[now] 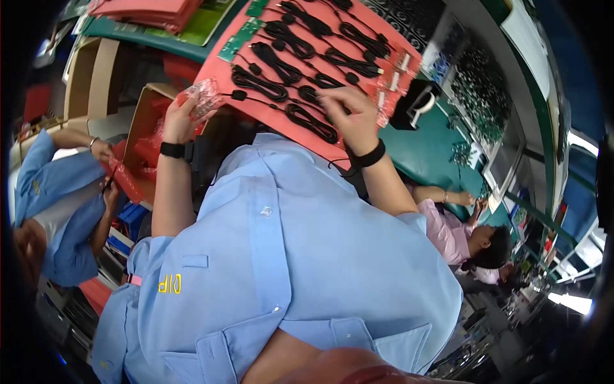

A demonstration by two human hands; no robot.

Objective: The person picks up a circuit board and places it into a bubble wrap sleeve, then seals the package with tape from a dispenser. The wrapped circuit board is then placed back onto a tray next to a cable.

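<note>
Left hand (pixel 181 118) raised beside the red tray (pixel 268 112), fingers curled shut around a small clear bag with red print (pixel 206 97); bag sticks out above the fingertips, just touching tray's edge. Right hand (pixel 350 118) lies on the tray, fingers (pixel 332 96) bent down onto coiled black cables (pixel 300 70); cannot tell if any cable is pinched. More cable coils in rows beyond the fingers. Green table (pixel 435 153) under the tray.
</note>
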